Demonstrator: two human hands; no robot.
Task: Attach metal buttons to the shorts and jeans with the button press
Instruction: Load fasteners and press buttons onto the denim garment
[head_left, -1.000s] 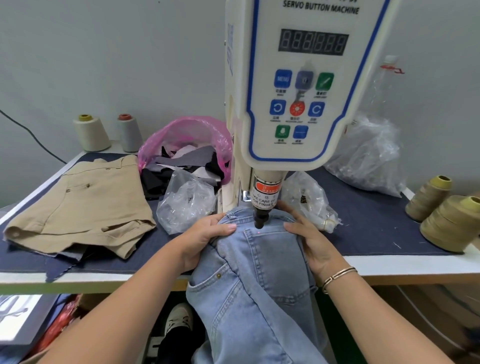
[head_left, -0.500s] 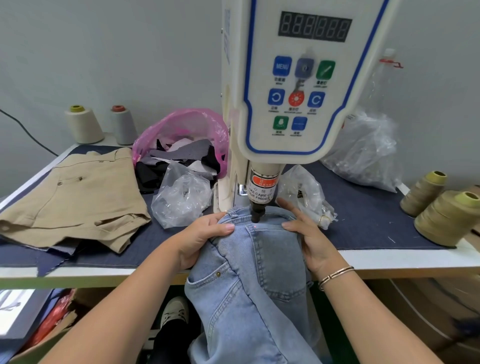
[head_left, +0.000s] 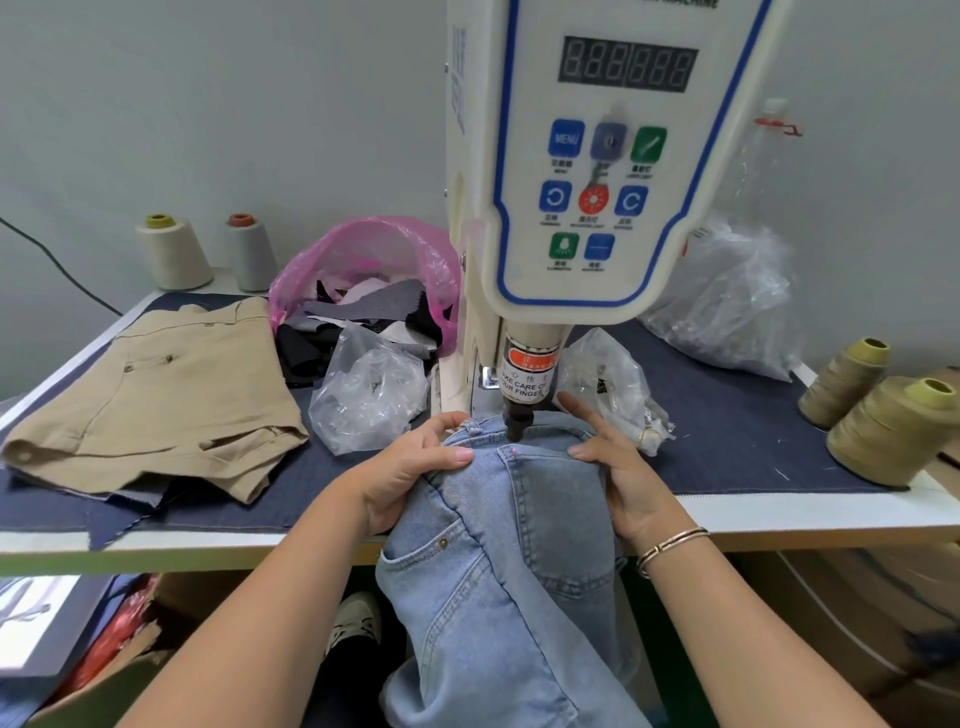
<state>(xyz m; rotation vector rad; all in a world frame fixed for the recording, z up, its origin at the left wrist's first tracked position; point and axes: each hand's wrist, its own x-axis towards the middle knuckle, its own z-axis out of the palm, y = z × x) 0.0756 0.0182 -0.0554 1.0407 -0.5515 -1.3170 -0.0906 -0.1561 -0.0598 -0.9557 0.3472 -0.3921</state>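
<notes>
Light blue jeans (head_left: 519, 519) hang over the table's front edge, their waistband lying under the black punch (head_left: 517, 423) of the white button press (head_left: 587, 182). A small pink light dot shows on the denim just below the punch tip. My left hand (head_left: 410, 473) grips the waistband on the left, thumb on top of the fabric. My right hand (head_left: 618, 467) holds the waistband on the right, thumb on top and index finger stretched toward the punch. Tan shorts (head_left: 156, 400) lie flat on the left of the table.
A pink bag of fabric scraps (head_left: 363, 291) and clear plastic bags (head_left: 369, 395) sit behind my left hand. Another clear bag (head_left: 608, 379) lies right of the punch. Thread cones (head_left: 893, 426) stand at the right edge, two more (head_left: 176, 249) at the back left.
The punch tip has come down close to the waistband. Both hands keep their hold on the jeans, and the view has shifted slightly.
</notes>
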